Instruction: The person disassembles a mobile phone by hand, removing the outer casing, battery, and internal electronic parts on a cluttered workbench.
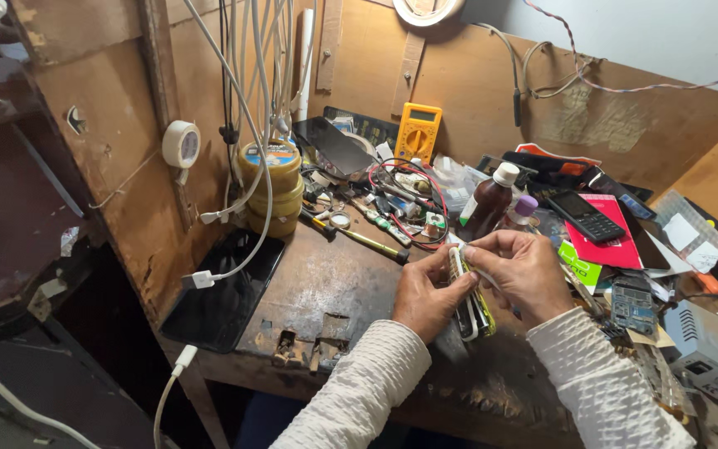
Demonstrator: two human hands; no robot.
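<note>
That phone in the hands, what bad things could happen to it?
1. Both hands, left hand and right hand, pinch the phone edge-on above the table. It might slip and hit the hard wood.
2. The brown bottle stands close behind the hands, so a bumped wrist could tip it onto the clutter.
3. The red wires lie tangled nearby and could snag a sleeve.

yellow multimeter screen [422,115], red package [617,237]
</note>
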